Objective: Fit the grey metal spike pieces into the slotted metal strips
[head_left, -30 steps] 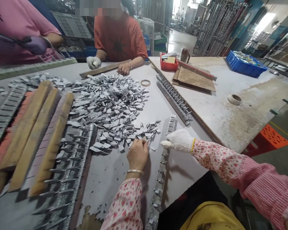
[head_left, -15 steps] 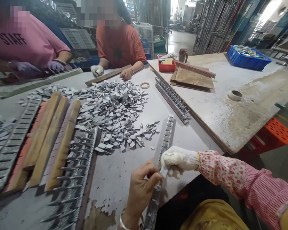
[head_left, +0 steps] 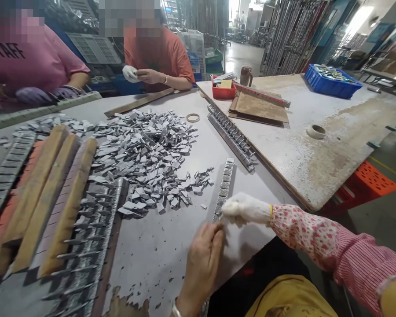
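My left hand (head_left: 203, 253), bare with a bracelet at the wrist, is closed over the lower part of a long silver-wrapped bar (head_left: 225, 180) with evenly spaced slits. Its fingertips are pressed together, and whatever they pinch is hidden. My right hand (head_left: 246, 209) wears a white knitted glove and is closed right beside the left fingertips, along the bar's right edge. What it grips cannot be made out. A large pile of small grey-white flat pieces (head_left: 152, 154) lies beyond my left hand. One loose piece (head_left: 203, 206) rests near the bar.
Left, wooden bars (head_left: 53, 198) lie beside a silver bar bristling with pieces (head_left: 92, 237). A similar filled bar (head_left: 231, 134) lies by the adjoining table's edge. That table holds a red tray (head_left: 222, 88), a blue basket (head_left: 331, 81) and a tape roll (head_left: 316, 131). Two co-workers sit opposite.
The small pale piece between my hands has gone out of sight. My left hand has turned knuckles up over the bar. The co-worker in orange has raised both hands together. The view has shifted slightly right.
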`<state>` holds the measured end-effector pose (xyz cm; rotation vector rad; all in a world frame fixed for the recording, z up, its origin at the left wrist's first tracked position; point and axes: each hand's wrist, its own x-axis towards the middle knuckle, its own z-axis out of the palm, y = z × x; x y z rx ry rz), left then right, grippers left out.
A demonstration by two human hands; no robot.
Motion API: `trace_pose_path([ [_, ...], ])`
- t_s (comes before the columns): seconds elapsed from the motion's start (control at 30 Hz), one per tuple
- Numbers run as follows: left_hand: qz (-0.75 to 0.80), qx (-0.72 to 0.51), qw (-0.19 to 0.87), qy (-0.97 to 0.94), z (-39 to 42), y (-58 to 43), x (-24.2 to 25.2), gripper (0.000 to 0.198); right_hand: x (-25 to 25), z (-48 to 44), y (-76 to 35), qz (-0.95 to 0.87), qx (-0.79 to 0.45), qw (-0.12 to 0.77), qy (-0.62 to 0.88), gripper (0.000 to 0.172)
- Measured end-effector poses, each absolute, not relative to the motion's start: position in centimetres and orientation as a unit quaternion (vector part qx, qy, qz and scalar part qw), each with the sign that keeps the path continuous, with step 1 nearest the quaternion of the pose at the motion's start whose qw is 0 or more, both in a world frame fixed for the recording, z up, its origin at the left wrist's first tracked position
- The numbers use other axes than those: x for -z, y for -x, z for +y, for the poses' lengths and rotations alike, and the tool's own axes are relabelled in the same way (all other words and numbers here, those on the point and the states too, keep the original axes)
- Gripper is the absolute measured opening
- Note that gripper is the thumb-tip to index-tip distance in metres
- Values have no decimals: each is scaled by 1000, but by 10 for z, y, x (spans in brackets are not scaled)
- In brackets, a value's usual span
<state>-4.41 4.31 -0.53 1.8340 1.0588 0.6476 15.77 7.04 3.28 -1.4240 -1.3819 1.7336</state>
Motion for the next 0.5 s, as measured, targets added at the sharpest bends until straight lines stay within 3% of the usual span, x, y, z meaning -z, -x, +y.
trace_pose_path([
  [0.1, 448, -211, 475, -727, 45, 47, 21, 51, -27, 99, -175, -579, -478, 232, 619, 39],
  [0.3, 424, -162, 474, -755, 43, 50, 40, 56, -19, 129, -176, -732, -172, -27, 658, 46],
  [0.5, 419, -180, 441, -773, 41, 50, 48, 55, -25, 134, -153, -746, -107, -154, 639, 53],
])
